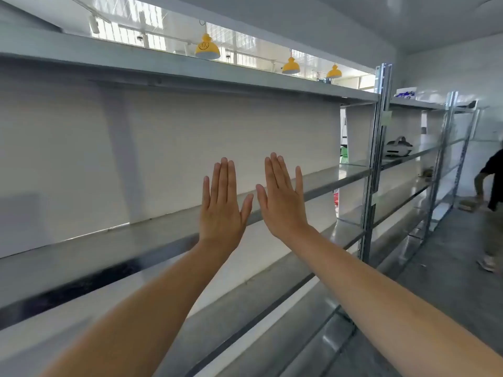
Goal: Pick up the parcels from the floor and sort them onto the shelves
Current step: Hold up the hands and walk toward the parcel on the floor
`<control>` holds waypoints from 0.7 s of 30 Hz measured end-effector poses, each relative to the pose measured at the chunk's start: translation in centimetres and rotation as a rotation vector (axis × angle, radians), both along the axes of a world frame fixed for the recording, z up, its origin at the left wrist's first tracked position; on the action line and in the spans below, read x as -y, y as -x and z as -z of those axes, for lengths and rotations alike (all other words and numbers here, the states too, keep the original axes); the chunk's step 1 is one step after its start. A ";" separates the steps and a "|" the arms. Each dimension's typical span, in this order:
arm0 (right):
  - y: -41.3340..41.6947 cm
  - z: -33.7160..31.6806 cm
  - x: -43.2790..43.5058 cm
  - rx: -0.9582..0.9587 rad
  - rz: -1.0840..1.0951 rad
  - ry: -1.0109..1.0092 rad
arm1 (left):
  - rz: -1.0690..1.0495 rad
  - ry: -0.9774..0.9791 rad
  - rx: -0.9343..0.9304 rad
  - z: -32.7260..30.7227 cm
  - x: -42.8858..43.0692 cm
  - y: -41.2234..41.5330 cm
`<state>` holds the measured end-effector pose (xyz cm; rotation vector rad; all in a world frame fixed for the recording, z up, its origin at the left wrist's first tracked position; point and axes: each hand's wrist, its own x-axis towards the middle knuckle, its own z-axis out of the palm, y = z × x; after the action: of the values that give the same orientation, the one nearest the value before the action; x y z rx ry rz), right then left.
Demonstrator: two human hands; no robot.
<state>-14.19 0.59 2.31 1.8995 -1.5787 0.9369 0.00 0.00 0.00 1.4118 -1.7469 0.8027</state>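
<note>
Two bare hands, raised side by side before the shelves [321,183] — backs toward camera, palms facing the racking. Left hand [221,210]: fingers [223,176] straight, spread flat, holding nothing. Right hand [283,205]: same, fingers extended, thumb out, nothing held; thumbs near each other, not touching. Shelves: metal, several tiers, running L to R along a white wall; near bay bare. Far bay, mid tier: white headset-like item [398,148]. Top tier, far R: white packet w/ blue print [406,93] — poss. a parcel, can't tell. No parcels visible on the floor [449,268] within view. Overhead: three yellow pendant lamps [207,48]. Far R edge: another person [490,191] in dark top, bent over, partly cut off.
</note>
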 end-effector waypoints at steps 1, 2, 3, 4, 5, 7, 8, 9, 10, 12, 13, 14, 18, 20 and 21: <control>0.8 0.0 -0.1 0.011 0.023 0.007 | 0.008 -0.002 0.003 0.0 0.2 0.9; 1.7 -0.1 -0.2 0.023 0.031 0.022 | 0.022 -0.005 -0.007 -0.1 0.3 1.7; 2.6 -0.1 -0.1 0.025 0.046 0.025 | 0.030 -0.001 0.003 -0.1 0.6 2.6; 3.7 0.2 0.1 0.023 0.064 0.024 | 0.051 0.003 0.011 0.0 1.0 3.7; 4.7 0.3 0.1 0.027 0.075 0.023 | 0.072 0.004 0.016 0.0 1.2 4.9; 6.6 0.4 -0.1 0.029 0.100 0.031 | 0.105 0.003 0.027 0.0 1.5 6.9; 7.7 0.5 -0.3 0.027 0.109 0.037 | 0.120 0.013 0.031 0.1 1.8 7.9; 8.9 0.5 -0.5 0.027 0.122 0.038 | 0.136 0.014 0.036 0.2 1.9 9.0; 10.0 0.5 -0.6 0.028 0.138 0.030 | 0.153 0.011 0.036 0.2 2.1 10.1; 12.4 0.6 -0.9 0.030 0.173 0.023 | 0.209 0.008 0.028 0.3 2.3 12.6; 13.6 0.6 -1.0 0.030 0.198 0.026 | 0.233 0.005 0.027 0.3 2.4 13.8; 14.8 0.7 -1.1 0.031 0.222 0.029 | 0.254 0.001 0.031 0.3 2.5 15.0; 19.5 0.8 -1.6 0.039 0.290 0.034 | 0.308 -0.007 0.040 0.3 3.0 19.7; 21.8 0.7 -1.8 0.032 0.315 0.043 | 0.361 -0.015 0.023 0.4 3.3 22.1; 22.9 0.6 -1.9 0.026 0.331 0.040 | 0.382 -0.017 0.014 0.4 3.4 23.3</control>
<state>-37.13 2.47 1.69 1.5402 -1.8047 0.8428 -23.28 -3.39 -0.44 1.0355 -1.9568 0.5908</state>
